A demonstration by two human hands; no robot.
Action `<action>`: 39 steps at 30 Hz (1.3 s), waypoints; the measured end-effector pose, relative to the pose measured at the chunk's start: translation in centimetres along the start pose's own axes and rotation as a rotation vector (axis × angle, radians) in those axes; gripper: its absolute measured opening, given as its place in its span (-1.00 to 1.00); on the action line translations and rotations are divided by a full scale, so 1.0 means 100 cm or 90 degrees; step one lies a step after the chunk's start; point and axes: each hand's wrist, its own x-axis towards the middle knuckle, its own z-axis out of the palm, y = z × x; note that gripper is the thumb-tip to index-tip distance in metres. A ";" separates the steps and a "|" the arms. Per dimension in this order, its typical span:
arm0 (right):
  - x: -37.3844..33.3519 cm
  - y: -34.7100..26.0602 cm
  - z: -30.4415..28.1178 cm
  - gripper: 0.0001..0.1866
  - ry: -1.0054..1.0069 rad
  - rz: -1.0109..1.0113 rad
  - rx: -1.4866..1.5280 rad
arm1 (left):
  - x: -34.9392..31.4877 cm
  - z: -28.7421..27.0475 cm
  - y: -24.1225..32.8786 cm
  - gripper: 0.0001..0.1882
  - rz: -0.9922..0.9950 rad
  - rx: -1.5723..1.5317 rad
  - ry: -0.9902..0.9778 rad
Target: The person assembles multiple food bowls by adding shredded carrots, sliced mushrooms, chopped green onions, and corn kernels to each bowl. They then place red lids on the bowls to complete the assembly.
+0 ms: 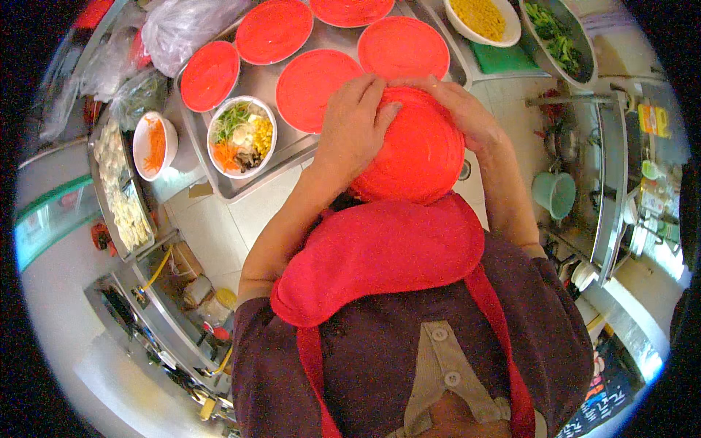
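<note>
A red round lid [420, 150] is held close in front of my apron, its face up. My left hand [355, 120] grips its left side, with the thumb lying over the top. At the far right edge my right hand [464, 109] is curled round the rim. Whether there is one lid or a stack is hard to tell. Just beyond, a metal tray [219, 182] bears several red lidded bowls [319, 91]. Uncovered at its near left corner stands a white bowl [242, 137] with shredded greens, corn, carrot and dark mushroom pieces.
Left of the tray are a white bowl of carrot shreds [155, 146], a long pan of pale food [120, 190] and plastic bags [186, 29]. At the back right stand a bowl of yellow bits [482, 20] and a metal pan of greens [558, 40]. A shelf rack [610, 182] flanks the right.
</note>
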 end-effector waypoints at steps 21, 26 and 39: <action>0.004 0.046 0.021 -0.57 0.155 0.152 0.129 | -0.105 -0.124 -0.172 -0.69 -0.435 -0.034 0.343; -0.001 0.044 0.027 -0.58 0.171 0.135 0.143 | -0.099 -0.107 -0.225 -0.69 -0.447 0.136 0.290; 0.003 0.043 0.035 -0.57 0.172 0.128 0.146 | -0.112 -0.087 -0.238 -0.74 -0.435 0.474 0.205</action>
